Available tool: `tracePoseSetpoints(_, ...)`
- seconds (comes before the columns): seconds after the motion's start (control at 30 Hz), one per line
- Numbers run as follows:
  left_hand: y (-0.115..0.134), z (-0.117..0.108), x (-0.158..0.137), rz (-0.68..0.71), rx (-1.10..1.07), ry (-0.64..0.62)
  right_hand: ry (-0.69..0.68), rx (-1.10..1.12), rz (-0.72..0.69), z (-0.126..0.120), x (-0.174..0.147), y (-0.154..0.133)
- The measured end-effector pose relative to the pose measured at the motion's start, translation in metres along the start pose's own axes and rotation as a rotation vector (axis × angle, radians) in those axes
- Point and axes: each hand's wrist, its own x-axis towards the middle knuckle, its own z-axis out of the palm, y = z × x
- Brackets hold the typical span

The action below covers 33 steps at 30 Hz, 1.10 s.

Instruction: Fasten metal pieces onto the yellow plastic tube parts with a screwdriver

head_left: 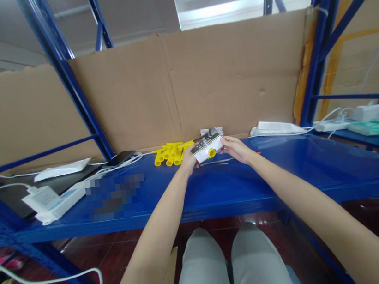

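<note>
A small printed black-and-white package [202, 153] is held up over the blue table, tilted, between my two hands. I cannot tell whether it is a flat card or a thin box. My left hand [188, 160] grips its left end. At its right end, the fingers of my right hand [234, 148] are closed on the edge. A yellow round piece [212, 153] shows at the package's lower right; how it is attached is unclear. Just left of my left hand lies a pile of several yellow tubes [168, 155]. Behind the package is a small white stack [218, 131].
A thin stick-like item [223, 160] lies on the blue table [230, 188] below my hands. Left are a white power strip [66, 201], cables and a dark phone-like slab [121, 158]. A long white object [274, 127] lies back right. Cardboard [229, 76] walls the rear between blue posts.
</note>
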Motion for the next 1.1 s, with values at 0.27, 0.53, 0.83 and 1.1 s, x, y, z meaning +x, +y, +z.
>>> tracePoseSetpoints(0.27, -0.016, -0.007, 0.011, 0.085, 0.052, -0.115, -0.063, -0.184, 0.070, -0.001, -0.002, 0.004)
tracePoseSetpoints(0.53, -0.021, -0.009, 0.020, 0.078, -0.082, -0.087, -0.152, -0.163, 0.099, -0.004, -0.005, 0.003)
tracePoseSetpoints(0.83, -0.004, -0.002, 0.011, -0.058, -0.009, 0.156, -0.139, -0.072, 0.122, -0.001, -0.006, -0.001)
tracePoseSetpoints(1.1, 0.007, -0.004, 0.005, -0.082, 0.022, 0.337, 0.076, 0.038, 0.060, -0.004, 0.001, -0.004)
